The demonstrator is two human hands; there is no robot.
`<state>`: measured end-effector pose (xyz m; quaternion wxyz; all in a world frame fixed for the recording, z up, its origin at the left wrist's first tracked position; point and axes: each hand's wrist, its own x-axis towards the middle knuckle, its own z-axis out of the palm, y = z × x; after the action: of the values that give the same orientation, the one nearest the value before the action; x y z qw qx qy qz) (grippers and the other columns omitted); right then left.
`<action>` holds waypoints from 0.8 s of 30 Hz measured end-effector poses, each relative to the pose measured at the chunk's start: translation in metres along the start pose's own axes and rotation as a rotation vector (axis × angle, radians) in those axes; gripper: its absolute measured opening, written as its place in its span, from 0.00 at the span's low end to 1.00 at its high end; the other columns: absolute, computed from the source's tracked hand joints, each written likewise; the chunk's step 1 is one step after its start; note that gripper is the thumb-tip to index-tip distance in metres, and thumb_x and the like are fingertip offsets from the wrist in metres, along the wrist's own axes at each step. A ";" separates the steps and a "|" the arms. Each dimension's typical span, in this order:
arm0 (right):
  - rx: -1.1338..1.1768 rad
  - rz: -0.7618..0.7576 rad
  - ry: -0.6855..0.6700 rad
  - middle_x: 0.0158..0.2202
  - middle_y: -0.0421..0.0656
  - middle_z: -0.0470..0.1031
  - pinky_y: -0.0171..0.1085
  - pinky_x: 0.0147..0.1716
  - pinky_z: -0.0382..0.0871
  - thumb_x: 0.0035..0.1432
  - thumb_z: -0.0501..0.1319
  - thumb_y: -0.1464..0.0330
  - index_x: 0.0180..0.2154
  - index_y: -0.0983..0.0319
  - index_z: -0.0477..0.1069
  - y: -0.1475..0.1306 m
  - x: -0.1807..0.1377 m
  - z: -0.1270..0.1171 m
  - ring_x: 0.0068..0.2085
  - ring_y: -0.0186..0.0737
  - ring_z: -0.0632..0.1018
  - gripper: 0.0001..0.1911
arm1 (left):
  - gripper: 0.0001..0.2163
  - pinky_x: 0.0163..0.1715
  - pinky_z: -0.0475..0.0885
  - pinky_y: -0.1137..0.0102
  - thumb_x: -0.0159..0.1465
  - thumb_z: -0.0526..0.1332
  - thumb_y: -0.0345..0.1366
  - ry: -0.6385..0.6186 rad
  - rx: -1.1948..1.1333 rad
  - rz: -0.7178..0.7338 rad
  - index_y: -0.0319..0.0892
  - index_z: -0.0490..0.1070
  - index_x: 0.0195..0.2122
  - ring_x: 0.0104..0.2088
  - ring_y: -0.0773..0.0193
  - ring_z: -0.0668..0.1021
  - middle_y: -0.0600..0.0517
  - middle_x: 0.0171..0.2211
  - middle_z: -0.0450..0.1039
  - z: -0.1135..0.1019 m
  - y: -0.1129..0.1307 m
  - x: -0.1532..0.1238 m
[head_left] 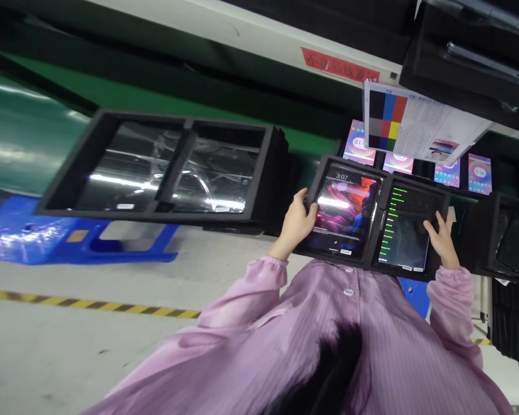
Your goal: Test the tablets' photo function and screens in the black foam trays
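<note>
In front of my body is a black two-compartment tray (377, 230) with a tablet in each compartment. The left tablet (343, 210) shows a colourful lock screen reading 3:07. On the right tablet (402, 230) is a dark screen with a list of mostly green text lines. My left hand (294, 223) is closed on the tray's left rim, thumb on top; its other fingers are partly hidden. With fingers spread, my right hand (444, 241) is over the tray's right side, one fingertip at the right tablet's edge. Whether it presses the screen I cannot tell.
Another black tray (164, 216) with two dark tablets stands left. Several lit devices, including a phone (480, 174), line the back. A printed sheet (424, 124) hangs above them. At right is another black tray (497, 230). A blue plastic stool (82, 245) stands lower left.
</note>
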<state>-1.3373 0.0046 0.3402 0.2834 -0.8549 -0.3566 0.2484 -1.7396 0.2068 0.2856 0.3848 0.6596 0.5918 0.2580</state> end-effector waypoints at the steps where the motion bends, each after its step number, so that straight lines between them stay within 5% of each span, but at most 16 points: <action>1: 0.000 -0.010 -0.016 0.82 0.51 0.34 0.54 0.79 0.42 0.55 0.59 0.30 0.74 0.57 0.58 0.003 -0.006 -0.002 0.82 0.55 0.42 0.58 | 0.31 0.70 0.67 0.45 0.71 0.61 0.42 -0.006 0.010 -0.007 0.38 0.57 0.72 0.67 0.41 0.75 0.34 0.65 0.71 -0.001 0.002 -0.002; 8: -0.167 -0.050 -0.169 0.81 0.53 0.24 0.60 0.78 0.47 0.39 0.77 0.38 0.79 0.57 0.43 0.023 -0.060 -0.007 0.81 0.64 0.38 0.76 | 0.58 0.75 0.58 0.44 0.58 0.75 0.51 -0.283 0.032 0.101 0.35 0.41 0.79 0.77 0.34 0.59 0.27 0.77 0.50 -0.027 -0.006 -0.036; 14: -0.294 -0.046 -0.176 0.81 0.59 0.20 0.71 0.74 0.50 0.36 0.80 0.41 0.80 0.55 0.33 0.019 -0.074 -0.002 0.80 0.77 0.40 0.84 | 0.68 0.77 0.51 0.42 0.50 0.81 0.47 -0.364 0.076 0.235 0.36 0.34 0.80 0.80 0.32 0.46 0.25 0.79 0.34 -0.036 -0.012 -0.059; 21: -0.087 -0.001 -0.055 0.80 0.59 0.34 0.64 0.77 0.46 0.65 0.52 0.36 0.79 0.58 0.37 0.021 -0.062 0.006 0.81 0.65 0.46 0.55 | 0.73 0.75 0.52 0.37 0.47 0.84 0.48 -0.319 0.156 0.265 0.38 0.31 0.80 0.79 0.29 0.43 0.22 0.79 0.31 -0.026 -0.011 -0.064; 24: -0.055 0.005 -0.057 0.80 0.57 0.35 0.62 0.77 0.46 0.66 0.53 0.38 0.79 0.56 0.36 0.021 -0.062 0.004 0.81 0.60 0.46 0.53 | 0.74 0.75 0.53 0.37 0.45 0.85 0.49 -0.299 0.184 0.261 0.39 0.31 0.80 0.79 0.28 0.43 0.22 0.79 0.33 -0.023 -0.009 -0.064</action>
<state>-1.3686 -0.0529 0.3368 0.2488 -0.8557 -0.3693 0.2636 -1.7734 0.1490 0.2986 0.3696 0.7939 0.4590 0.1498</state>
